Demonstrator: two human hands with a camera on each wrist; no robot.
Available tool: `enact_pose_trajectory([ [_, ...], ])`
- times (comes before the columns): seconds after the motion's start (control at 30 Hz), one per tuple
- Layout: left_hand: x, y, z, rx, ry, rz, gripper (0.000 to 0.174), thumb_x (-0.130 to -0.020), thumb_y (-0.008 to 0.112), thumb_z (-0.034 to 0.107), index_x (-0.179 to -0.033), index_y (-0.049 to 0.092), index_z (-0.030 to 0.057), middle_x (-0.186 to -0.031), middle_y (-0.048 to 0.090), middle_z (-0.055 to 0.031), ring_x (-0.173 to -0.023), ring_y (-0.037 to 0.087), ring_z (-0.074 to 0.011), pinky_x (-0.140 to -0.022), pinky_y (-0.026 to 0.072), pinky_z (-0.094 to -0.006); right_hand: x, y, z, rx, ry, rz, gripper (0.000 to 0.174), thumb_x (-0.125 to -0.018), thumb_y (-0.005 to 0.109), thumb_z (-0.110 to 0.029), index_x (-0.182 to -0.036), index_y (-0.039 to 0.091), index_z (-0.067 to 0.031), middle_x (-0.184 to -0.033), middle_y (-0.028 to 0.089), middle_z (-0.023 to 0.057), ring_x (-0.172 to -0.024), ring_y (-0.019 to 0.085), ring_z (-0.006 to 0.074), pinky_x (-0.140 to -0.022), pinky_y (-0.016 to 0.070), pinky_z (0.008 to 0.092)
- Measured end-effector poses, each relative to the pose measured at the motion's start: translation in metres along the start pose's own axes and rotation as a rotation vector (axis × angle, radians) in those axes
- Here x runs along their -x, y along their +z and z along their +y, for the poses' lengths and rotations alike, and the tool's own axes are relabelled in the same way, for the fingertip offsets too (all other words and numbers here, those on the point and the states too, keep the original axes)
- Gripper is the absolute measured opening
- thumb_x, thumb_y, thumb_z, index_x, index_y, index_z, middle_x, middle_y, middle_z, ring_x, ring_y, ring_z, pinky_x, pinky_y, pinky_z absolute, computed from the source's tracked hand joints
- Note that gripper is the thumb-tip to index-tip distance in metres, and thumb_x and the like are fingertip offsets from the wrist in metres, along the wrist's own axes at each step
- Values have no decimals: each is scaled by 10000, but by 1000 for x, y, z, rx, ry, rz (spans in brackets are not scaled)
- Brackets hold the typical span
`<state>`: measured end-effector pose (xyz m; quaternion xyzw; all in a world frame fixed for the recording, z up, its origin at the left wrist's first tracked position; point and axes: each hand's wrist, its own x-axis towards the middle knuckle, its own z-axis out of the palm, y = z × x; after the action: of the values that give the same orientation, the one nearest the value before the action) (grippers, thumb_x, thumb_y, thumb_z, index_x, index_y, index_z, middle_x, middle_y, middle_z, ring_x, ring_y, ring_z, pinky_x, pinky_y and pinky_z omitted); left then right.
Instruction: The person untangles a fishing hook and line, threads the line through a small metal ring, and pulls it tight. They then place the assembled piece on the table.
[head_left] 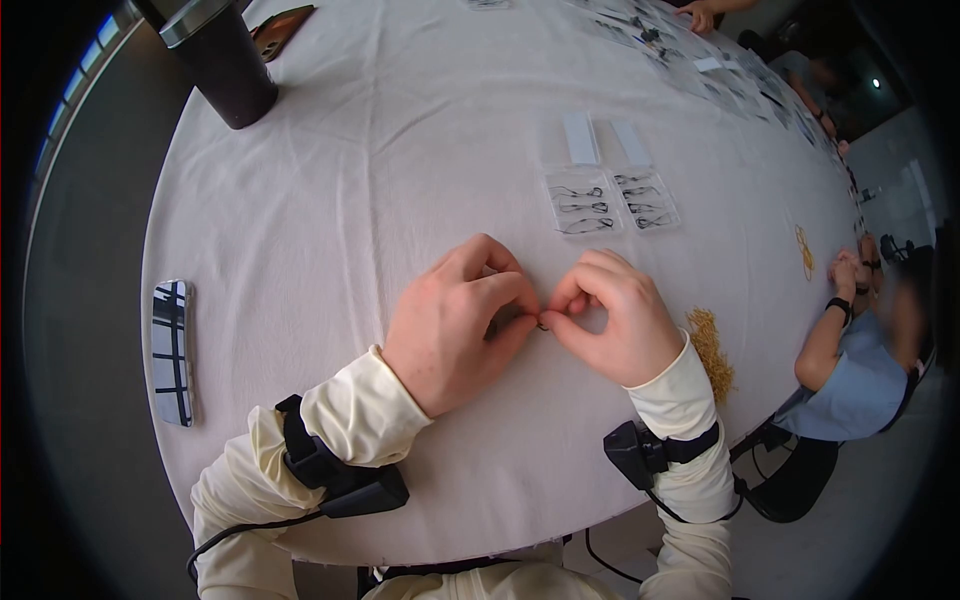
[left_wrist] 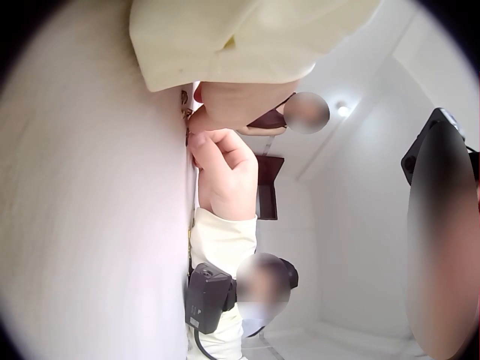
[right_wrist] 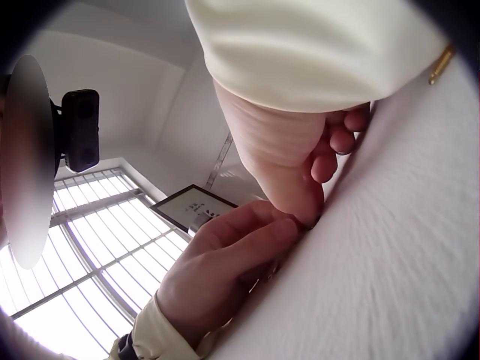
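Note:
My left hand [head_left: 465,320] and right hand [head_left: 620,315] meet low over the white tablecloth, thumbs and forefingers pinched together tip to tip. Between their fingertips a small dark thing [head_left: 543,325] shows, mostly covered; I cannot tell its kind. In the left wrist view the right hand [left_wrist: 229,176] has its thumb and forefinger together close to the cloth. Seen from the right wrist, the left hand's [right_wrist: 225,262] fingertips reach right up to the right thumb. Beyond the hands lie two clear plastic boxes [head_left: 585,232] with thin dark looped pieces inside.
A heap of thin gold-coloured pieces [head_left: 710,355] lies beside my right wrist, and a smaller yellow bundle [head_left: 805,252] farther right. A phone [head_left: 173,350] lies at the left edge, a dark tumbler [head_left: 228,75] at the far left. Other people sit at the right.

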<state>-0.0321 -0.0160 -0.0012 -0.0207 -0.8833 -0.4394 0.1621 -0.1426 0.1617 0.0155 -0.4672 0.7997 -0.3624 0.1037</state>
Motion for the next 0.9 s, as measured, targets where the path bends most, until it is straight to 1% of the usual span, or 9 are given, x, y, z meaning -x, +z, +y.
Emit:
enact_pose_trajectory([
  [0.1, 0, 1, 0, -40, 6, 0, 102, -750, 753, 56, -836, 703, 76, -984, 610, -73, -840, 657, -252, -740, 553, -374, 0, -6, 0, -29, 24, -19, 128, -772, 752, -14, -818, 633, -31, -789, 588, 62, -755, 601, 207, -677, 492, 333],
  [0.33, 0, 1, 0, -93, 53, -24, 95, -764, 749, 69, -840, 695, 86, -1006, 598, -64, -866, 647, -242, -739, 557, -370, 5, -17, 5, -4, 6, -85, 173, -759, 794, -31, -848, 646, -30, -824, 602, 63, -787, 618, 207, -703, 513, 327],
  [0.4, -2, -1, 3, -212, 155, -53, 118, -775, 750, 85, -872, 684, 90, -1013, 575, -57, -888, 633, -231, -720, 561, -354, 5, -16, 5, 11, 6, -89, 174, -756, 797, -32, -843, 646, -31, -822, 601, 63, -786, 618, 207, -700, 513, 329],
  [0.43, -2, 0, 2, -212, 155, -54, 118, -775, 750, 85, -872, 684, 90, -1013, 575, -57, -888, 633, -231, -720, 561, -354, 4, -15, 4, 28, 3, -92, 176, -753, 800, -33, -837, 646, -31, -820, 600, 62, -785, 617, 207, -698, 513, 332],
  [0.5, -3, 4, -1, -286, 291, -41, 186, -740, 754, 32, -894, 660, 77, -990, 562, -64, -763, 603, -220, -660, 526, -343, 5, -15, 6, 24, 10, -92, 162, -765, 794, -38, -835, 649, -30, -821, 602, 62, -777, 619, 205, -694, 510, 330],
  [0.67, -3, 6, -5, -235, 271, -19, 204, -757, 729, 12, -928, 628, 55, -984, 542, -79, -811, 605, -235, -670, 531, -342, 5, -20, 2, -28, 59, -71, 106, -808, 769, -52, -857, 678, -31, -818, 618, 62, -748, 618, 193, -688, 499, 314],
  [0.77, -2, 4, -5, -60, 206, 27, 182, -776, 714, 4, -923, 611, 40, -987, 530, -98, -812, 607, -246, -669, 532, -348, 7, -19, -1, -117, 162, -42, 90, -851, 755, -75, -905, 710, -18, -818, 644, 36, -725, 612, 140, -673, 489, 282],
  [0.83, -2, 5, -4, 33, 174, 51, 165, -787, 708, 8, -909, 600, 32, -983, 522, -106, -792, 607, -256, -665, 533, -358, 8, -11, -3, -456, 310, -13, 106, -877, 751, -79, -924, 722, 11, -810, 669, 7, -709, 596, 73, -651, 482, 238],
  [0.9, -3, 4, -4, 46, 221, 113, 179, -780, 712, -11, -916, 601, 28, -980, 518, -111, -768, 599, -258, -662, 519, -352, 8, -3, -10, -537, 360, 10, 111, -887, 745, -79, -921, 721, 25, -811, 674, 2, -704, 590, 55, -643, 479, 222],
])
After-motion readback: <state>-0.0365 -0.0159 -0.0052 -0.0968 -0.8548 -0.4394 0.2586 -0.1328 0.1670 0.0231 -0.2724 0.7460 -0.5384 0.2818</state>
